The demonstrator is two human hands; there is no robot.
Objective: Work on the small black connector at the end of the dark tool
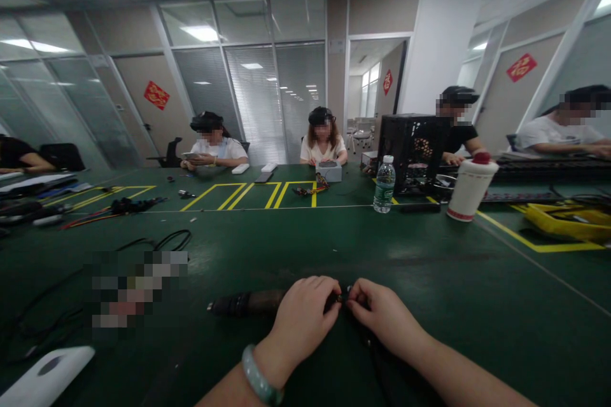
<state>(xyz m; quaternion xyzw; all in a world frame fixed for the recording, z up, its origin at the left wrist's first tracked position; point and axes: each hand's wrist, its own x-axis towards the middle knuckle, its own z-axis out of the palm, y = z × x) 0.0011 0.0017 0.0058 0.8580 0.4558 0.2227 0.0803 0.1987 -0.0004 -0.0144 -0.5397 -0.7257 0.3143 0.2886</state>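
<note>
A dark cylindrical electric screwdriver (252, 303) lies on the green table, its narrow metal tip pointing left. My left hand (305, 311), with a pale green bangle at the wrist, is closed around its rear end, which the fingers hide. Close beside it, my right hand (382, 311) pinches the end of a black cable (371, 346) against the tool's rear. From there the cable drops toward the table's near edge. The small joint between my fingertips is mostly hidden, so I cannot tell whether the two parts are connected.
A white device (50, 375) and a loose black cord (174, 238) lie on the left. Farther off stand a water bottle (384, 184), a white bottle with a red cap (472, 187), a black computer case (410, 152) and a yellow tray (563, 226). Several people sit across the table.
</note>
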